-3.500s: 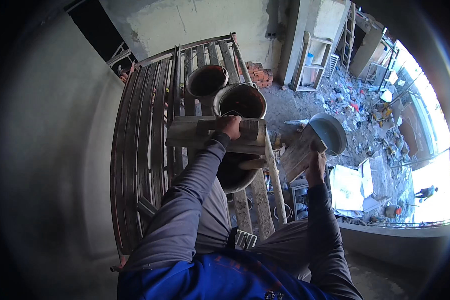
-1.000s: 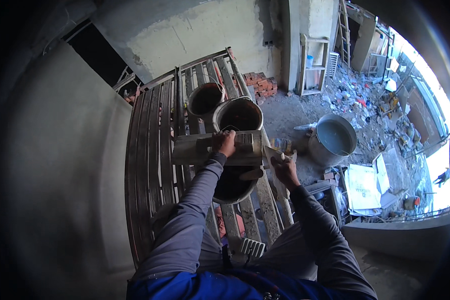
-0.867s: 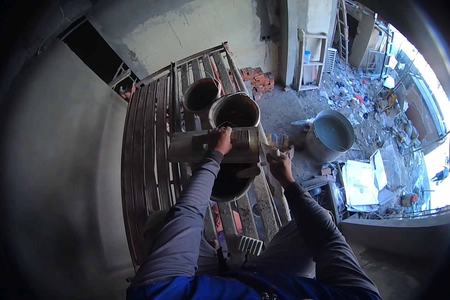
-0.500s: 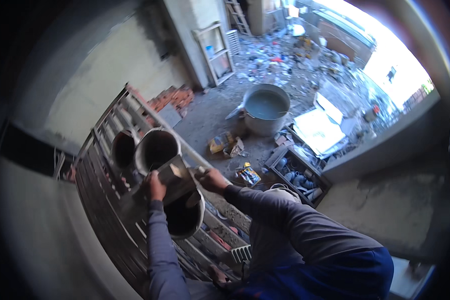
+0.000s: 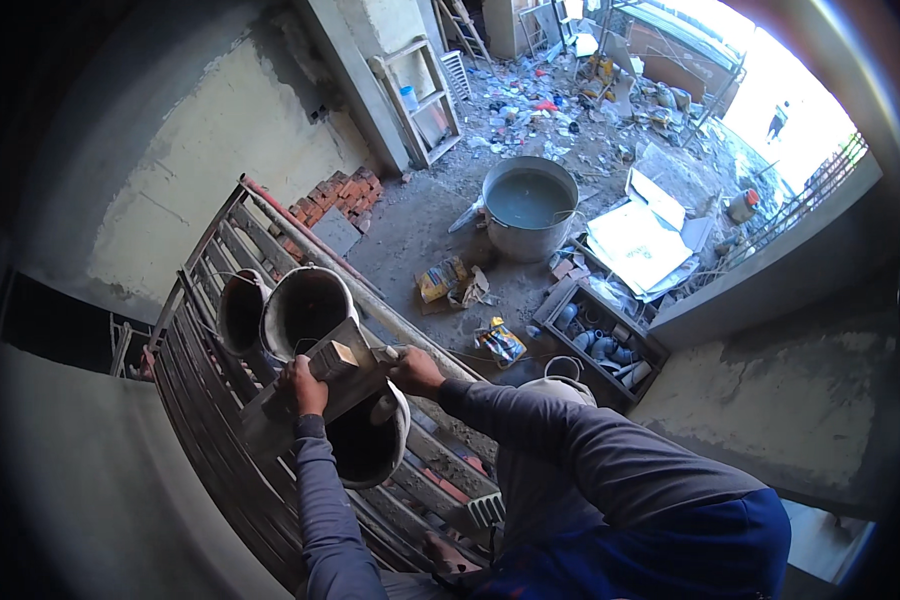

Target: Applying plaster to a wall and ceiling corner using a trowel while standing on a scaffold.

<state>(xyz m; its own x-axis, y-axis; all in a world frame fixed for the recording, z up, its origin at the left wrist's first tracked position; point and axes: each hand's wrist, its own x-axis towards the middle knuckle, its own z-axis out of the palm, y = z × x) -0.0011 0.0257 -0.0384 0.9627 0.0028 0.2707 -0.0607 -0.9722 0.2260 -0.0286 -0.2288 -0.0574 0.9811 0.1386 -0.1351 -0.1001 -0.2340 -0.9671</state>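
My left hand (image 5: 305,387) is closed on a flat metal plastering float (image 5: 270,412) with a pale wooden block (image 5: 333,360) on its upper face. To its right, my right hand (image 5: 417,371) grips the light handle of a trowel (image 5: 388,353); its blade meets or overlaps the float, and I cannot tell which. Both tools are over the near bucket (image 5: 400,440), whose inside is dark. A second bucket (image 5: 349,300) stands just beyond the float, with a third bucket (image 5: 228,342) to its left. All three rest on a slatted platform (image 5: 430,450).
A large round tub (image 5: 530,245) of greyish water stands on the floor beyond the platform rail (image 5: 320,245). Near it are a crate (image 5: 638,390) of pipe fittings, crumpled bags (image 5: 500,342), white sheets (image 5: 635,250) and a brick pile (image 5: 345,195). Rubble (image 5: 540,110) covers the far floor.
The view has shifted slightly and sharpened. My hands stay close together over the near bucket, still holding the float and trowel; the float's wooden block sits a little further left in view.
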